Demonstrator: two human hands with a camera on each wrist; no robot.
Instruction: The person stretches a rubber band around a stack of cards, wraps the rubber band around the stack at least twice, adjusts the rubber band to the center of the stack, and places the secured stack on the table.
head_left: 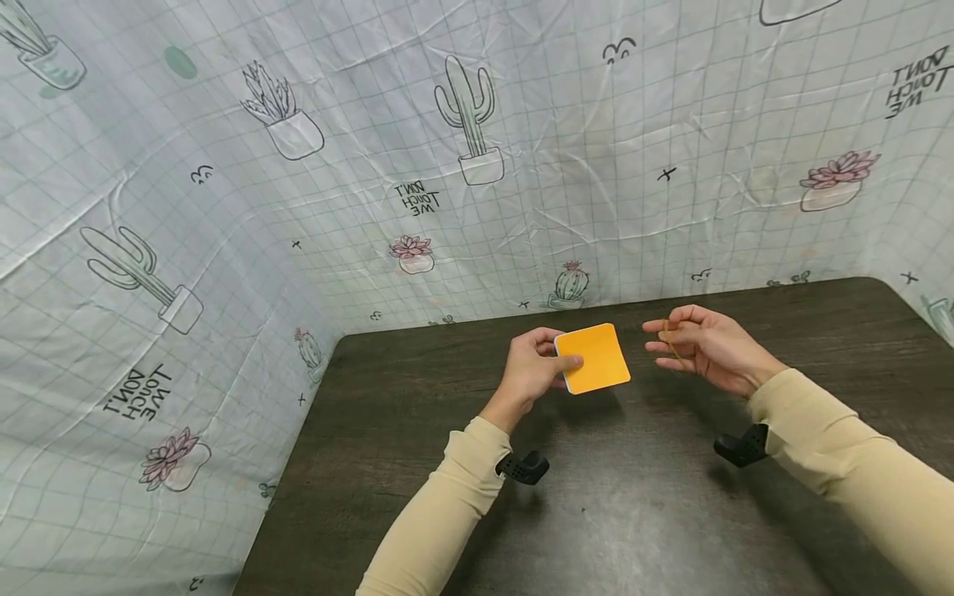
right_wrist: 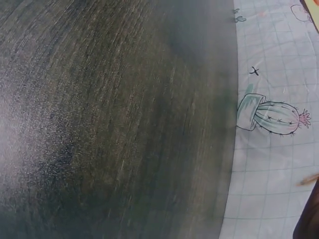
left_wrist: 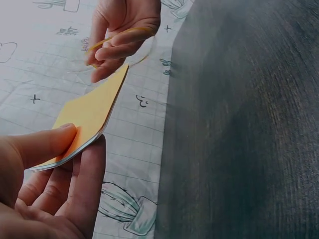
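My left hand (head_left: 531,368) holds a thin stack of square orange cards (head_left: 599,360) with rounded corners, thumb on the orange face and fingers behind. Pale layers show along the stack's edge (left_wrist: 75,158) in the left wrist view. To the right, apart from the stack, my right hand (head_left: 719,346) holds a thin yellow-orange rubber band (head_left: 674,352), looped about its bent fingers. Both hands are raised over the far part of the table. The right wrist view catches only a dark, blurred bit of the hand (right_wrist: 310,216) at its lower right edge.
A dark wood-grain table (head_left: 387,430) lies beneath both arms. Behind it and to the left hangs a pale grid-patterned cloth (head_left: 343,108) printed with cacti, meeting the table's far edge. Black straps with curved mounts (head_left: 525,468) sit on both wrists.
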